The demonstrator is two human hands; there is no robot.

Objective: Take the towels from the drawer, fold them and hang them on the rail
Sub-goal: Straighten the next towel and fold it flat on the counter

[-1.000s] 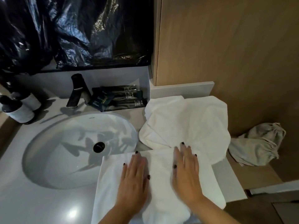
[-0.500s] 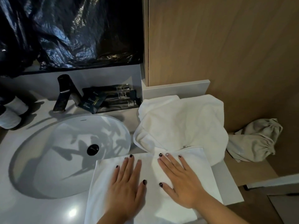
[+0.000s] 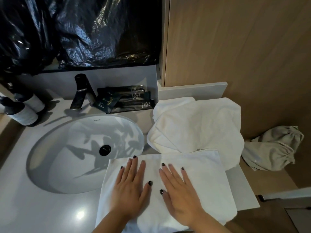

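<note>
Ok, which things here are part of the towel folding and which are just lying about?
Job: flat towel under left hand and right hand; rumpled towel.
Lying about: tap, dark packets, bottles, beige cloth, black plastic sheet.

We see a white sink [image 3: 50, 165] set in the bench [image 3: 25, 207], a black tap [image 3: 80, 93] behind it, dark sachets [image 3: 124, 101] beside the tap, two bottles [image 3: 23, 111] far left, and a crumpled beige bag [image 3: 272, 148] right.

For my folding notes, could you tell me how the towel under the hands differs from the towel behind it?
The near towel lies flat and smooth, partly over the sink; the far towel is a rumpled heap. Both hands, left and right, press the near towel; nothing touches the far towel. Both are white.
</note>
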